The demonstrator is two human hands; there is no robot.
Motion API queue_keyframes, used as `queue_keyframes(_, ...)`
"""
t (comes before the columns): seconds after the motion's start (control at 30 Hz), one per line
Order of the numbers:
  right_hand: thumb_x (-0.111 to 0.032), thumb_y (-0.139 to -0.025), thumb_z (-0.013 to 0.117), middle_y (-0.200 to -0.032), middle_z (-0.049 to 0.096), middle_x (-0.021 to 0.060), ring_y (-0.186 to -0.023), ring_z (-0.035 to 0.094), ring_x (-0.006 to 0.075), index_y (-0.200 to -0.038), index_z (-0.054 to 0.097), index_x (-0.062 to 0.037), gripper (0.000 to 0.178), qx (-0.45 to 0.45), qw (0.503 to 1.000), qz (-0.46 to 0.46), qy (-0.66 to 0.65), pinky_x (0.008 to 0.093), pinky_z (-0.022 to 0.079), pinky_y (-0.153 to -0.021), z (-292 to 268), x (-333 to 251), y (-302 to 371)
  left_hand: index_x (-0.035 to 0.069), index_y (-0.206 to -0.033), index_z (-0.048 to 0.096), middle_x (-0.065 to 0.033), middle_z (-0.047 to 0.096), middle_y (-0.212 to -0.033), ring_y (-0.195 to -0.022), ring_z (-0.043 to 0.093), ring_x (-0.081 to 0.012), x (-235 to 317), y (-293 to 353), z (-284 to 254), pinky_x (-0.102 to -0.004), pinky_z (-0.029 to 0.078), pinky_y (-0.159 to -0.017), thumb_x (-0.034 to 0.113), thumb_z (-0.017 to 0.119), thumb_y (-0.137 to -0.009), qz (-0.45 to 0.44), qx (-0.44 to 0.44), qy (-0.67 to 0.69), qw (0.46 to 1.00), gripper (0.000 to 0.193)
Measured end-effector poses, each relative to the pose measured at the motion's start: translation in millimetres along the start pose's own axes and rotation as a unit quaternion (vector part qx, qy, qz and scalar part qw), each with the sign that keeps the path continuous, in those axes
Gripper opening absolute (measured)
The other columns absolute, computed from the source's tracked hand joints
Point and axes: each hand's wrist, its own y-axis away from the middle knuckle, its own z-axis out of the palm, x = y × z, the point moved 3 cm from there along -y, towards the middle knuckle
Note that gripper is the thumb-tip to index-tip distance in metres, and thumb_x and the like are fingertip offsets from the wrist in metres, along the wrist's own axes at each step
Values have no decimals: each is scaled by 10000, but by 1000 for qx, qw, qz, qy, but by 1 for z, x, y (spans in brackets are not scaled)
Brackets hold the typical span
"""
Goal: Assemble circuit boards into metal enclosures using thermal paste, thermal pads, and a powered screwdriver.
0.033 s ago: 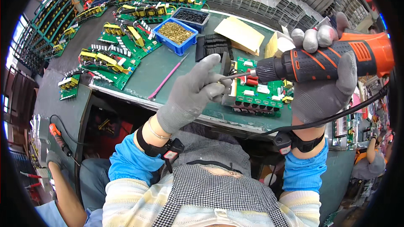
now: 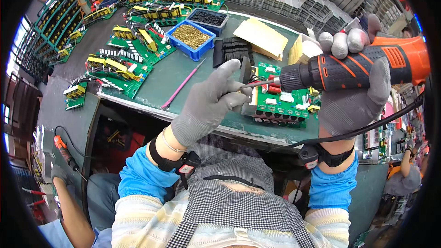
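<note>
My right hand (image 2: 351,108), in a grey glove, is closed around an orange and black electric screwdriver (image 2: 363,66) held level. Its bit (image 2: 258,84) points left to the fingertips of my gloved left hand (image 2: 206,103). There the thumb and fingers pinch together at the bit's tip, with the index finger stretched out above. Anything small between them is too hidden to make out. Just beneath the bit and the screwdriver's nose lies a green circuit board (image 2: 280,110) with red, white and yellow parts. A dark plate (image 2: 246,69) stands at its left edge.
Blue bins hold brass-coloured small parts (image 2: 190,36) and black ones (image 2: 209,17). A pink pen-like tool (image 2: 183,85) lies on the green bench. Assembled boards (image 2: 119,66) stand left; metal pieces (image 2: 275,0) line the back. A black cable (image 2: 358,131) crosses my right wrist. A co-worker's hand (image 2: 59,173) is at lower left.
</note>
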Motion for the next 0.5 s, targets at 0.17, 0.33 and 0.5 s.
queue_keyframes(0.17,-326,-903,613,-1014,517,65,-889,544,193,-1408,374,13,653,-4,1000,-3,-7,447,451,-993,-4,-5,6,-29,-1459,335,-162,711,-1026,-865,639,-132,-4,-4,4,-265,521,-753,-26,637,-901,63,14,-40,997,635)
queue_keyframes(0.33,-316,-915,604,-1022,516,74,-895,550,199,-1407,376,10,632,17,999,0,-30,461,451,-1005,-14,-5,8,-7,-1454,353,-167,710,-1026,-850,642,-135,-8,-6,8,-259,517,-736,-35,627,-902,99,-1,-36,994,617)
queue_keyframes(0.5,-241,-937,616,-1008,580,93,-903,610,240,-1409,394,-66,549,84,993,4,-84,506,467,-993,-31,-2,11,33,-1448,379,-156,722,-1017,-845,654,-141,-12,-9,12,-273,528,-755,-47,636,-887,95,37,-60,993,622)
